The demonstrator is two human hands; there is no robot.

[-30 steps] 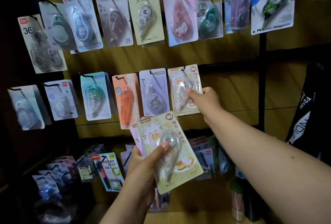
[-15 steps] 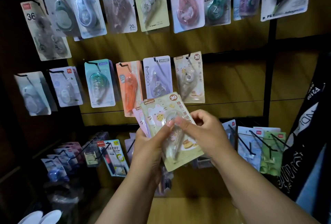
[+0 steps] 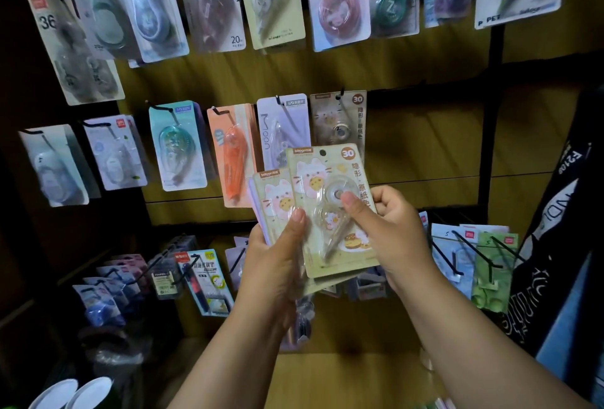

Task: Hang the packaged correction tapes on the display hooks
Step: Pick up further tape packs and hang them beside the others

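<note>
We reach both forearms up and forward, our left hand (image 3: 277,255) gripping a fanned stack of packs (image 3: 273,199) with the thumb across its front. Our right hand (image 3: 389,229) pinches the front correction tape pack (image 3: 330,209), thumb on its blister, fingers curled behind. Just beyond it, a matching pack (image 3: 338,121) hangs on its display hook (image 3: 342,94).

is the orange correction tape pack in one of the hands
No, the orange correction tape pack hangs on a black display hook in the middle row, while both hands hold cream cat-print packs.
</note>
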